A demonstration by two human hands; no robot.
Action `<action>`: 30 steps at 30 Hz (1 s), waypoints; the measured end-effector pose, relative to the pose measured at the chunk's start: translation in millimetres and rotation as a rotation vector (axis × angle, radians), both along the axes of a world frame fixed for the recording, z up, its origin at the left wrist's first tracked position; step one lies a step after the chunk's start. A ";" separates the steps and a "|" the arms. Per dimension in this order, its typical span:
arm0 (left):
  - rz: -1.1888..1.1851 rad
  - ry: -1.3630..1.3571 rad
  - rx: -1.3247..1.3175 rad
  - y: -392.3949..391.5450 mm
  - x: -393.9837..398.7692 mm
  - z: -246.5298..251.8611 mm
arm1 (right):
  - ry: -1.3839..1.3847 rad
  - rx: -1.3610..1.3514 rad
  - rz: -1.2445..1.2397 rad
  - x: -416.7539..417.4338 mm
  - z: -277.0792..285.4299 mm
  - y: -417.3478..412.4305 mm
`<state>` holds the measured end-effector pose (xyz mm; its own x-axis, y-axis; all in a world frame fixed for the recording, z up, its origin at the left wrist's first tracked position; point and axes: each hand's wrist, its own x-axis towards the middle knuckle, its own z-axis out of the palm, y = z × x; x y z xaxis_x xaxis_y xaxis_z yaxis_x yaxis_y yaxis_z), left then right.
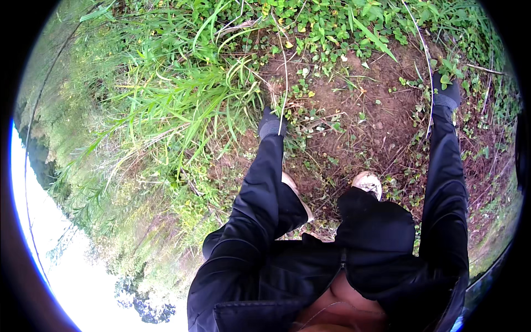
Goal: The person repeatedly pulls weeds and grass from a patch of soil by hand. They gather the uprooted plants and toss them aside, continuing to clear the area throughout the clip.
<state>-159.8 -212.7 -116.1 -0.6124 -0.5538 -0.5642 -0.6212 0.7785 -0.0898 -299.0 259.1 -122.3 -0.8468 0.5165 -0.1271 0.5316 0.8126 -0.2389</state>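
Note:
My left hand (271, 123), in a dark glove with a ribbed grey cuff, reaches down at the base of a tall grass clump (195, 97). Its fingers are mostly hidden by blades, so its grip does not show. A thin pale stem (285, 79) runs up from the cuff. At the right, my right hand (446, 92), gloved the same way, is by a small leafy plant (449, 69) that overlaps its fingers; whether it holds the plant cannot be told. Another long pale stem (427, 54) passes along the inner side of that hand and wrist.
Reddish bare soil (356, 99) with scattered leaves lies between my arms. Low broad-leaved ground cover (323, 20) grows beyond it. My pale shoes (367, 182) stand on the ground below. Dense brush (83, 112) rises at the left, and a thin dark stem (41, 89) arcs there.

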 end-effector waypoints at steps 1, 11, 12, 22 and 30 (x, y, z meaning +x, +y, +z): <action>0.109 -0.084 0.004 0.8 5.7 -2.7 | 0.063 -0.020 0.033 0.1 -1.9 -1.9; -0.415 -0.125 0.071 -9.8 -13.8 8.9 | -0.062 0.053 0.002 0.1 -10.6 8.5; -0.282 -0.069 0.020 -2.1 -16.7 13.7 | -0.100 0.054 0.001 0.7 -6.7 7.3; -0.282 0.645 0.251 -30.2 -20.2 -40.8 | 0.074 0.020 0.042 1.6 -2.8 -0.8; -0.311 0.073 0.063 -48.6 -48.9 -37.8 | 0.015 0.088 0.041 -2.3 -5.1 4.4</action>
<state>-208.7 -261.4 -153.8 -0.7868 -0.2989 -0.5400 -0.3557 0.9346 0.0010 -301.4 263.4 -127.5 -0.8691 0.4896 -0.0705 0.4941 0.8520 -0.1734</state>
